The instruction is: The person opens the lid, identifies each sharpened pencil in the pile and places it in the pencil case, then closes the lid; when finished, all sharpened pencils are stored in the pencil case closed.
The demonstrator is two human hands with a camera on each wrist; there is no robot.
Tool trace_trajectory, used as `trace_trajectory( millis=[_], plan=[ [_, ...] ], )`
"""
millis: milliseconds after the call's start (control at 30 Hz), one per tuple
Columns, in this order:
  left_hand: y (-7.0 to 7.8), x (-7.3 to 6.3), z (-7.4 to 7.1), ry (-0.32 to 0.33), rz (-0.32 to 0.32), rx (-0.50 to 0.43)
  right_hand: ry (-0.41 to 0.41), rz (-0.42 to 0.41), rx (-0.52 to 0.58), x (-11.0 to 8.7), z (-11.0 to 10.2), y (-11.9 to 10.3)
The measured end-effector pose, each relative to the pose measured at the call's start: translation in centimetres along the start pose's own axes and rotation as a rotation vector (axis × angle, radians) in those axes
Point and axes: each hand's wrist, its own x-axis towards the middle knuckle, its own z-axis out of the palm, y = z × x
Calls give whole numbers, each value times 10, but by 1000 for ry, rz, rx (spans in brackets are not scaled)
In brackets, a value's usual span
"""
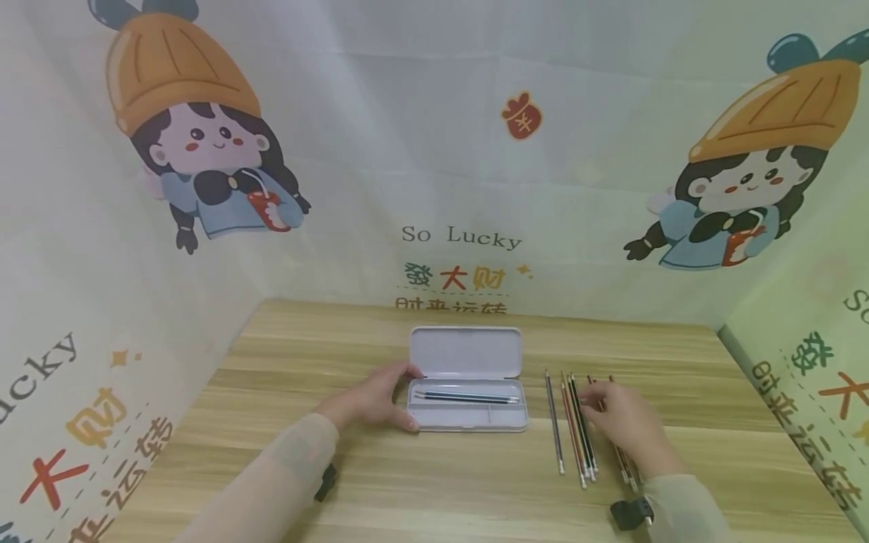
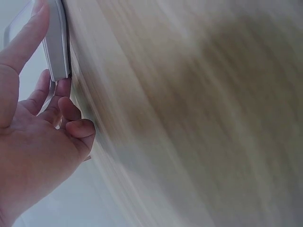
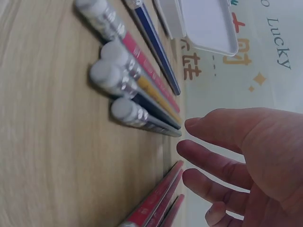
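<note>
A white pencil case (image 1: 444, 418) lies with its lid raised at the back. Inside its rear compartment rest a few dark blue-green pencils (image 1: 468, 397). My left hand (image 1: 373, 397) grips the case's left end, thumb at the front corner and fingers at the back. My right hand (image 1: 627, 422) hovers over the loose pencils, thumb and fingers parted and holding nothing. Its fingertips (image 3: 194, 124) are close to the tips of a cluster with a yellow pencil (image 3: 154, 92) and a red pencil (image 3: 147, 66). Several red pencils (image 3: 154, 203) lie beyond them, partly hidden by the hand in the head view.
A single blue pencil (image 1: 554, 422) lies between the case and the cluster. The wooden table (image 1: 326, 332) meets printed cloth walls (image 1: 577, 249) at its back and sides. Small dark wrist devices (image 1: 631, 514) sit at both cuffs.
</note>
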Motion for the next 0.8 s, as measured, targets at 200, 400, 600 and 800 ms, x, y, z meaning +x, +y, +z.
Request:
trace_trajectory(
  millis=[200,400,600,800],
  plan=[
    [2,-2,-1,7,5,-1,-12,6,-10,2,0,1],
    [3,-3,0,1,10,-3,-19,23,0,3,2,2],
    [3,-1,0,1,7,-12,-20,64,10,5,2,0],
    [2,0,0,4,0,-12,3,83,-19,8,5,0]
  ],
)
